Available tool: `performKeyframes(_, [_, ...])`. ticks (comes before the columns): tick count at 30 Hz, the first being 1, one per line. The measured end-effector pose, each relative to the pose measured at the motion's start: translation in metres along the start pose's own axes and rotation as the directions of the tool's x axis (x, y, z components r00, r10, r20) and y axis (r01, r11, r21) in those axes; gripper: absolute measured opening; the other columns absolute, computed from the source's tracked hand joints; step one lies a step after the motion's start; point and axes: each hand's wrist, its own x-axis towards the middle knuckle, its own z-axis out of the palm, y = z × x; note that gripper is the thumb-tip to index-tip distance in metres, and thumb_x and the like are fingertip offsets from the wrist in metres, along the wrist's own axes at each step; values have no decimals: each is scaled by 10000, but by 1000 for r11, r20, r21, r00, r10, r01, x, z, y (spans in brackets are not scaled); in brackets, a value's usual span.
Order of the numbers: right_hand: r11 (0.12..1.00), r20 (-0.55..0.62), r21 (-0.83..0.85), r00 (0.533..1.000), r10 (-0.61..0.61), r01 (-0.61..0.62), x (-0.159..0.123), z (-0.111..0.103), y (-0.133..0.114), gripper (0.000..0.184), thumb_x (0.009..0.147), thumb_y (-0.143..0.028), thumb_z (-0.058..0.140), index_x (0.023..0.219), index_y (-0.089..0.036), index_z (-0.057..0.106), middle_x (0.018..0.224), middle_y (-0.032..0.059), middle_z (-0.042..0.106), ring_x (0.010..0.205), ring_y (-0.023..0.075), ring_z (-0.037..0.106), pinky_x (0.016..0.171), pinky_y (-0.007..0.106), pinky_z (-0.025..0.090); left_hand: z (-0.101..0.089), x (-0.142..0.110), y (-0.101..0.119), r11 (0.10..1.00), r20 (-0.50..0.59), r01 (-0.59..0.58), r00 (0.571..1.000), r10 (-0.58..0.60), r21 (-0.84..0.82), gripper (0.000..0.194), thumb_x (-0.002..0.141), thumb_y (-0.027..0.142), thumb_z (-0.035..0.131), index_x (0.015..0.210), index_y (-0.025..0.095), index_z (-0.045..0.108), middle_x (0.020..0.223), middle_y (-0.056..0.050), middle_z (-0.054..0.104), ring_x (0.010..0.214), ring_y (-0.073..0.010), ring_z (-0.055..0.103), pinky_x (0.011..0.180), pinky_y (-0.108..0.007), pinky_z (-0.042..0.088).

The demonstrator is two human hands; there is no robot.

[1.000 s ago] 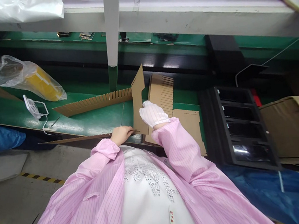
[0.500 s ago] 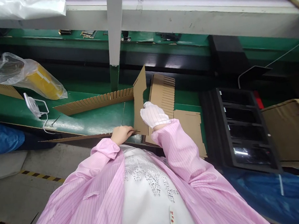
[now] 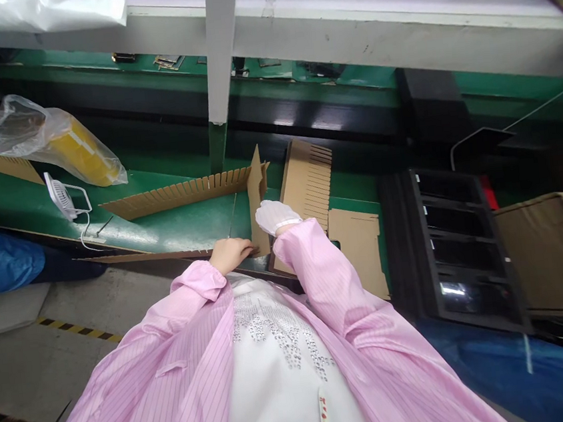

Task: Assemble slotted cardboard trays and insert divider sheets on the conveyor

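Note:
My left hand (image 3: 233,253), bare, pinches the right end of a long slotted cardboard strip (image 3: 153,255) that stands along the bench's front edge. In a white glove, my right hand (image 3: 277,217) is closed at the right face of a crosswise cardboard strip (image 3: 256,203); its fingertips are partly hidden. This strip runs away from me and meets the near strip by my left fingers. Farther back, another slotted cardboard strip (image 3: 179,193) stands on edge and reaches the crosswise strip. Right of my glove lie a stack of slotted cardboard strips (image 3: 308,174) and a flat cardboard piece (image 3: 358,246).
On the green bench at left are a small white fan (image 3: 61,197) and a yellow roll in a clear bag (image 3: 76,148). A grey post (image 3: 219,50) rises behind. At right stand a black tray with dark panels (image 3: 463,245) and a cardboard box (image 3: 557,252).
My right hand has shifted left and slightly towards me along the crosswise strip. That strip's far end has dropped lower and turned. My left hand has stayed in place.

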Motion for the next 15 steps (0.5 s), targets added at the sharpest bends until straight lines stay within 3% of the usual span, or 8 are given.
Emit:
performKeyframes(9, [998, 95, -59, 995, -11, 16, 0, -6, -1, 439, 832, -44, 450, 1229, -53, 638, 1166, 231, 631, 1112, 278, 606, 879, 330, 497, 3, 1, -2, 1000, 1, -4, 1000, 4, -17, 267, 950, 367, 463, 1055, 290, 697, 1029, -8, 729, 925, -173, 670, 707, -239, 429])
performKeyframes(15, [1000, 117, -7, 993, -8, 9, -5, -10, -2, 335, 791, -70, 572, 1094, -70, 716, 1014, 217, 687, 1032, 280, 649, 861, 334, 517, 2, 1, -2, 1000, 17, -18, 1000, 18, 5, 278, 955, 367, 455, 1070, 280, 693, 1032, -18, 730, 935, -180, 670, 718, -244, 422])
